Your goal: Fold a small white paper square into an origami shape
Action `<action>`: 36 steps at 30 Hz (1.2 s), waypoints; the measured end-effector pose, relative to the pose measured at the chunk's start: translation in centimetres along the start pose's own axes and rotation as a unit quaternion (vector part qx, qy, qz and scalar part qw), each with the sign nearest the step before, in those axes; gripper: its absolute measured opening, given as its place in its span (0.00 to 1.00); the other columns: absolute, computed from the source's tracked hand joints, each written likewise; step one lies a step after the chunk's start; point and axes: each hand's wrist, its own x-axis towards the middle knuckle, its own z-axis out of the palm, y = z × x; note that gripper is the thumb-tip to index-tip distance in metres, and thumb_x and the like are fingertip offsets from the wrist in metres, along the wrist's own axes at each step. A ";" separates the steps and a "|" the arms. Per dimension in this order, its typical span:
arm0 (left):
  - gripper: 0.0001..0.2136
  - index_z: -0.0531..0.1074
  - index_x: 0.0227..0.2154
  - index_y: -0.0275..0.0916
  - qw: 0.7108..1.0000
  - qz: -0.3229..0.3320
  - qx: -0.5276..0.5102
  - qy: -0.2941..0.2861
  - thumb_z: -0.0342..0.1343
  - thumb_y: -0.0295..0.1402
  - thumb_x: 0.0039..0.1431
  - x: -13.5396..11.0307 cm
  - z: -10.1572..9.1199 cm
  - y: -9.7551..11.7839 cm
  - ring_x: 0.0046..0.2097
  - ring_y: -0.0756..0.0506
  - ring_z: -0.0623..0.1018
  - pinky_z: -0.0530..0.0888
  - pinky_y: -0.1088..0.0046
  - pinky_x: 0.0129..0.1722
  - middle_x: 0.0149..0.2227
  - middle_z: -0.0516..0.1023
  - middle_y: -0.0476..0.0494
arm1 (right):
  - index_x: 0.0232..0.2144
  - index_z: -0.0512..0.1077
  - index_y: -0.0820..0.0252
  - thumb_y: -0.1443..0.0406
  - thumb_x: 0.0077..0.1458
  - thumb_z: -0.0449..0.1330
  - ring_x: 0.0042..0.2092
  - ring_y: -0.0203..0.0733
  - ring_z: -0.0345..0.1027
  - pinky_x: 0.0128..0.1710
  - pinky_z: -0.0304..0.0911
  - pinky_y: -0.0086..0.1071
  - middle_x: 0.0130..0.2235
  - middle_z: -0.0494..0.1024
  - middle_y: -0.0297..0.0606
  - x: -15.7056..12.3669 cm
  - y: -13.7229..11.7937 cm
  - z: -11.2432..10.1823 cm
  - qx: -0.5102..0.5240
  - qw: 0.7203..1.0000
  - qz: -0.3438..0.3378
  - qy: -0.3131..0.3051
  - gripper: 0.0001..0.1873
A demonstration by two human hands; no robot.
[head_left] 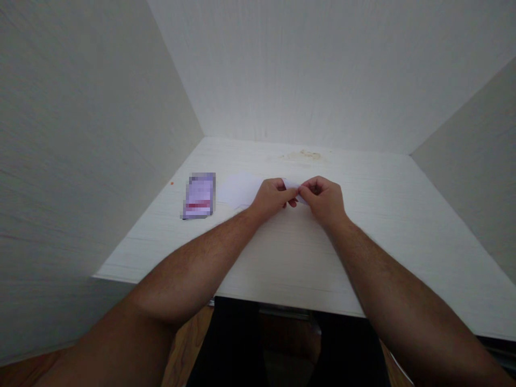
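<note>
Above the middle of the white desk, my left hand [274, 194] and my right hand [323, 198] meet with their fingertips almost touching. Between them they pinch a small piece of white paper [291, 184], mostly hidden behind the fingers. Both hands are closed, thumbs pressed against the forefingers. Just left of my left hand, more white paper [239, 188] lies flat on the desk, partly covered by the hand and wrist. How the pinched piece is folded cannot be made out.
A phone-shaped object [199, 194] with a blurred purple screen lies on the desk [395, 226] at left. Pale walls enclose the desk at the back and both sides. A brownish stain [309, 155] marks the desk near the back wall, and a tiny orange speck [172, 183] sits at far left.
</note>
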 end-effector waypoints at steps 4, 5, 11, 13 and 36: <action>0.07 0.74 0.25 0.32 1.000 -0.004 0.003 0.015 0.60 0.32 0.52 0.0 0.1 0.1 0.20 0.54 0.69 0.64 0.79 0.20 0.19 0.75 0.48 | 0.24 0.73 0.60 0.63 0.48 0.63 0.25 0.33 0.63 0.25 0.57 0.30 0.23 0.74 0.32 -0.2 -0.2 0.0 0.008 1.000 -0.004 -0.002 0.06; 0.07 0.74 0.25 0.32 1.000 -0.004 0.006 0.016 0.60 0.32 0.52 -0.1 0.1 0.1 0.20 0.55 0.69 0.63 0.79 0.20 0.19 0.75 0.48 | 0.25 0.73 0.60 0.63 0.48 0.63 0.25 0.33 0.63 0.25 0.57 0.30 0.23 0.74 0.32 -0.2 -0.2 0.0 0.013 1.000 -0.002 -0.004 0.05; 0.05 0.74 0.24 0.33 1.000 -0.010 0.009 0.026 0.59 0.29 0.52 -0.2 0.2 0.5 0.19 0.55 0.68 0.63 0.80 0.19 0.19 0.75 0.49 | 0.26 0.74 0.60 0.64 0.47 0.62 0.25 0.33 0.64 0.26 0.59 0.31 0.24 0.75 0.32 -0.1 0.1 0.0 0.038 0.999 0.002 -0.006 0.04; 0.05 0.74 0.24 0.33 0.999 -0.013 0.013 0.032 0.58 0.29 0.52 -0.2 0.3 0.5 0.19 0.56 0.68 0.62 0.80 0.19 0.19 0.75 0.49 | 0.27 0.74 0.60 0.65 0.46 0.62 0.25 0.34 0.64 0.26 0.59 0.31 0.24 0.75 0.32 0.0 0.2 0.1 0.047 0.999 0.005 -0.005 0.04; 0.05 0.74 0.26 0.33 1.000 -0.002 -0.005 0.017 0.58 0.30 0.51 0.1 0.1 -0.1 0.22 0.53 0.73 0.67 0.78 0.23 0.20 0.75 0.48 | 0.27 0.74 0.58 0.64 0.48 0.63 0.26 0.34 0.66 0.27 0.63 0.31 0.27 0.76 0.33 -0.1 -0.1 0.0 0.021 0.999 -0.024 0.028 0.03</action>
